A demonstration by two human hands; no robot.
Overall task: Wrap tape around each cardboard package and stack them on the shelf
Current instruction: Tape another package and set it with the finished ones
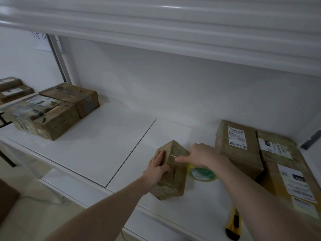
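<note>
A small brown cardboard package (171,178) lies on the white shelf (97,153) near its front edge, with clear tape over its top. My left hand (157,168) rests flat on the package's left side with straight fingers. My right hand (202,156) is over the package's right side, its index finger pressing the tape down on the top. A roll of yellowish tape (202,173) with a green core lies just right of the package, under my right wrist.
Taped packages (52,108) sit together at the shelf's left end. Labelled cardboard boxes (243,146) are stacked at the right. A yellow utility knife (233,223) lies at the front right edge. Another shelf board (156,23) hangs overhead.
</note>
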